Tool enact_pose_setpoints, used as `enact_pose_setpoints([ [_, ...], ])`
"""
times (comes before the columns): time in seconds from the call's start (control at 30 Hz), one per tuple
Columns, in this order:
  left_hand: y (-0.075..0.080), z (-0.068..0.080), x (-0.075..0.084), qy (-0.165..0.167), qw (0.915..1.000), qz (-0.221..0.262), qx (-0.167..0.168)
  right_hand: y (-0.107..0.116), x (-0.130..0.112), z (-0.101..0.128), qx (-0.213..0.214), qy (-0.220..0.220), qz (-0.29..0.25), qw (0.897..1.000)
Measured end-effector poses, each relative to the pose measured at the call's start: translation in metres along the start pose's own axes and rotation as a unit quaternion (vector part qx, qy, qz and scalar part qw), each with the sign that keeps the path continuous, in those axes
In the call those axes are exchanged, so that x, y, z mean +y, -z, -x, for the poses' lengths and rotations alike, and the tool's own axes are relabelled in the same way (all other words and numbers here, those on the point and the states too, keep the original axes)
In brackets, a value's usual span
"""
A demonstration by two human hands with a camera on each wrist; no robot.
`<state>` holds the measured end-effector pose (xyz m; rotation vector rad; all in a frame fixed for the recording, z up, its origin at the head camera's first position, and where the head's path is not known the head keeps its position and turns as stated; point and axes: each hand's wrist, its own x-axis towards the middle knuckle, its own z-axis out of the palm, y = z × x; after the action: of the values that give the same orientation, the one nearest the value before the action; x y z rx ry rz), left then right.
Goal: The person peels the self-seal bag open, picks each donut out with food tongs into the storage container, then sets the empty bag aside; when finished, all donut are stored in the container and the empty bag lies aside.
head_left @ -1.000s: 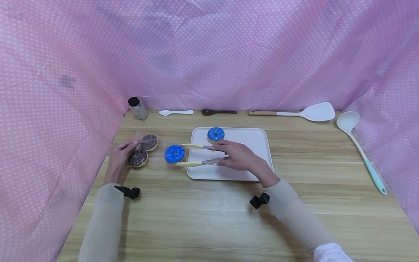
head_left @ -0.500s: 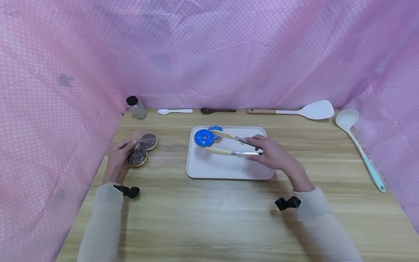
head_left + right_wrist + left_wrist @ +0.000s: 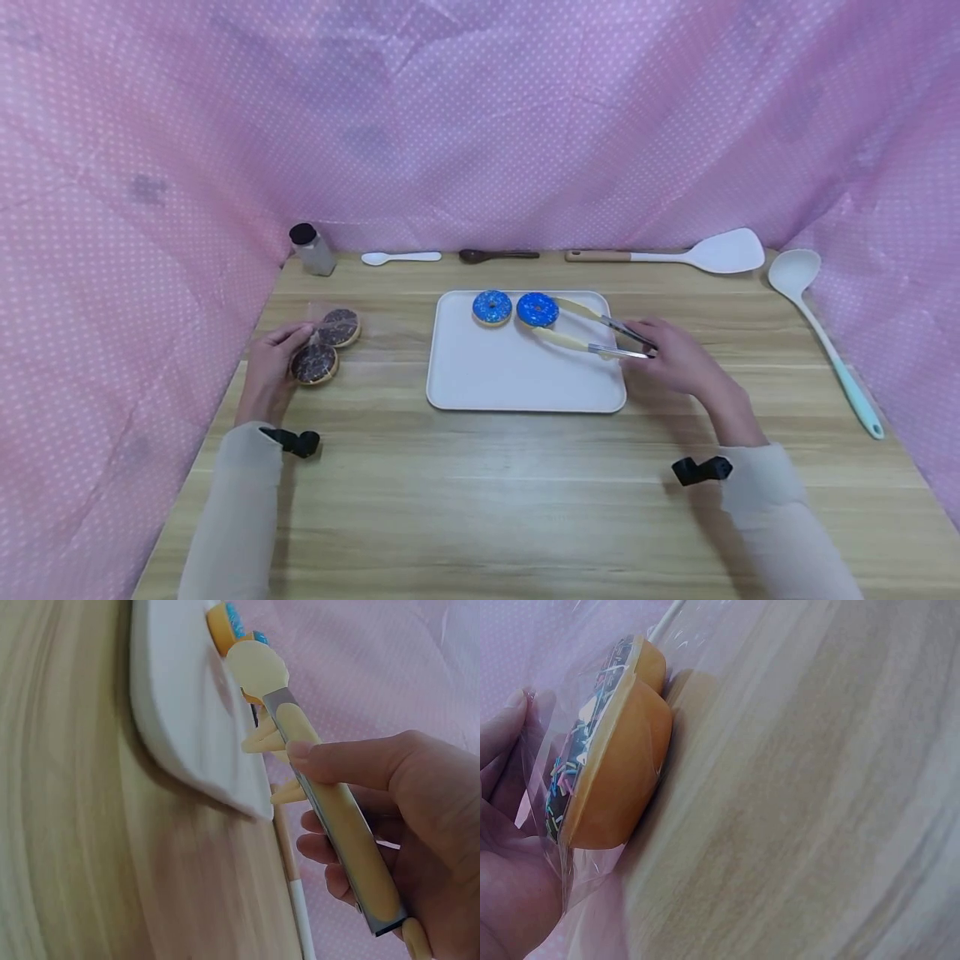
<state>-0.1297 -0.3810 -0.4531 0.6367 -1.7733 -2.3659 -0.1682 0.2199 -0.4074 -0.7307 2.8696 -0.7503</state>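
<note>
Two blue donuts (image 3: 537,310) on tray (image 3: 517,379), right hand (image 3: 678,358) gripping tongs (image 3: 592,332) beside one; two chocolate donuts (image 3: 315,362) left in bag (image 3: 330,321), pinched by left hand (image 3: 272,367).

Wooden table (image 3: 480,500) – white tray (image 3: 517,387), bagged chocolate doughnuts (image 3: 324,346), shaker (image 3: 311,249), spoons (image 3: 450,257), spatula (image 3: 697,255), ladle (image 3: 821,333).

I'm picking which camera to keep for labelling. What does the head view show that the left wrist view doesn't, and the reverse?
Only the head view shows the right hand holding tongs, two blue doughnuts on the white tray, and the far utensils. Only the left wrist view shows the doughnuts' tan sides. Both show the left hand holding the clear bag of chocolate doughnuts.
</note>
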Motion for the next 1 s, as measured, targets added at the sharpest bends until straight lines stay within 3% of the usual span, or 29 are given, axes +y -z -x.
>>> enact_pose_setpoints([
  [0.33,0.002,-0.001,-0.004,-0.022,0.9992,0.03,-0.013,-0.001,0.013,0.005,-0.008,-0.046,0.007,0.999],
  [0.6,0.002,0.0,-0.003,-0.01,0.9999,0.004,-0.005,0.005,0.005,0.006,-0.003,-0.053,0.017,0.998],
  [0.83,0.002,-0.001,-0.003,-0.007,0.9999,-0.004,-0.009,0.009,-0.025,-0.001,0.012,-0.007,0.026,1.0],
  [1.0,0.002,-0.002,-0.003,-0.013,0.9999,-0.001,-0.006,-0.003,-0.052,-0.015,-0.01,0.041,0.011,0.999],
])
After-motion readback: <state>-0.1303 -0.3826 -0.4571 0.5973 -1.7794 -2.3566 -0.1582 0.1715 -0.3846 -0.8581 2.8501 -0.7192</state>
